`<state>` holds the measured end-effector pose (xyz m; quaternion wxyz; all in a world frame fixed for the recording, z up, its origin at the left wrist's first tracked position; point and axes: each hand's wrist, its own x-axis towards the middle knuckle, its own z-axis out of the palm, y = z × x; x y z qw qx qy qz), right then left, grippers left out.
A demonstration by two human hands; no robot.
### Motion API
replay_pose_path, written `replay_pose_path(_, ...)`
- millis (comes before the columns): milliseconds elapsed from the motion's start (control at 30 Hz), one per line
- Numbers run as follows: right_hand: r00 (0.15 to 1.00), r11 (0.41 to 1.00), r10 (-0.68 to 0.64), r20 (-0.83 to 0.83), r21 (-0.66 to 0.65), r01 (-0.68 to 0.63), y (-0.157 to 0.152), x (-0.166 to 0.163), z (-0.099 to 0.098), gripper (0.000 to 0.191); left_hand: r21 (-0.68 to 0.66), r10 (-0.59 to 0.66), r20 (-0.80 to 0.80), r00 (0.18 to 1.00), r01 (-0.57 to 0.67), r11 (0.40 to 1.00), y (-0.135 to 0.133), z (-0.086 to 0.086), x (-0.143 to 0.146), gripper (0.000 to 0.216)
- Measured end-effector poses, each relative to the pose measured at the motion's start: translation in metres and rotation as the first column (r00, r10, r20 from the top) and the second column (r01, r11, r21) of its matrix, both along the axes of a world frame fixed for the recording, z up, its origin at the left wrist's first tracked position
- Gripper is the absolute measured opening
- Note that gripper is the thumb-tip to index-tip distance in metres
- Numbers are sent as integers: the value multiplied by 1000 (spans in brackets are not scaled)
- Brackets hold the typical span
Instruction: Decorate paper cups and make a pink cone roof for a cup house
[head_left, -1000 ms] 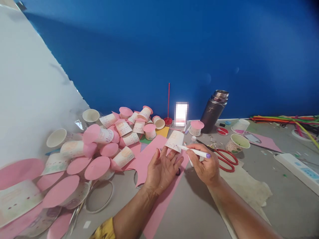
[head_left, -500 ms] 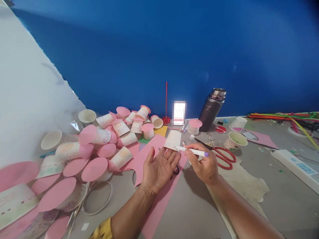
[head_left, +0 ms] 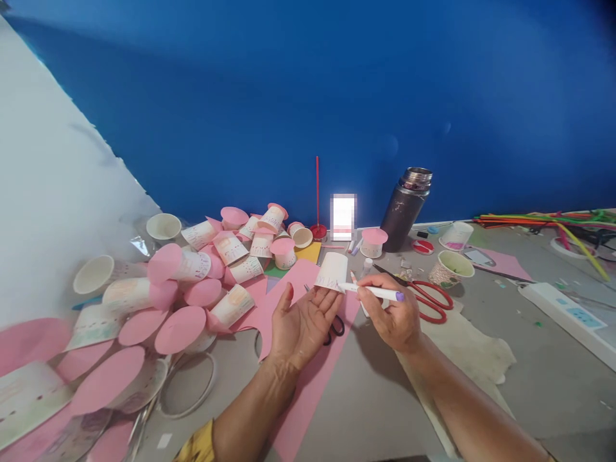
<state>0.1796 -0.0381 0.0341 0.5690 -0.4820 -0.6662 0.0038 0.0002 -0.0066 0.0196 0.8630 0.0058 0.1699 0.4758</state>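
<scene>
My left hand [head_left: 302, 327] is palm up, thumb spread, with its fingertips up at the rim of an upside-down white paper cup [head_left: 331, 268], which they carry. How far the fingers reach inside is hidden. Purple strokes run along the cup's lower edge. Closed in a pinch, my right hand [head_left: 392, 314] grips a white marker pen [head_left: 378, 292] with a purple end, its tip against the cup. Beneath my left hand are a pink paper sheet [head_left: 308, 410] and dark-handled scissors [head_left: 337, 327]. Red-handled scissors [head_left: 430, 301] lie just past my right hand.
Decorated paper cups with pink discs [head_left: 180, 328] crowd the left side. A dark flask [head_left: 407, 208] and a red stick on a round base [head_left: 317, 232] stand by the blue wall. At right are a green-lined cup [head_left: 451, 268], a power strip [head_left: 570, 317] and coloured pipe cleaners [head_left: 534, 219].
More purple strokes show along the cup's lower edge. The cup has turned slightly on my left fingers, and the pen stays against it. The whole view has shifted a little.
</scene>
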Motion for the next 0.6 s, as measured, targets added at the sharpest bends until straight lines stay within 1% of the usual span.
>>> replay_pose_path(67,999,999,-35,-15,8,35,0,0,0,12,-2,-3,2,1000,3,1000,0,0,0,71)
replay_pose_path(233,999,999,-10,-38,-46,9,0,3,-2,15,5,18,-20,1000,-18,1000,2,4,-2,70)
replay_pose_path(367,994,999,-48,-98,-5,48,0,5,-3,12,29,18,-57,998,-17,999,1,5,-2,67)
replay_pose_path(500,999,999,21,-28,30,-20,-1,0,-3,9,120,-6,-101,995,18,993,-3,3,1,65)
replay_pose_path(600,997,994,66,42,85,-69,-2,-3,-4,9,195,-15,-131,991,41,980,-6,0,3,57)
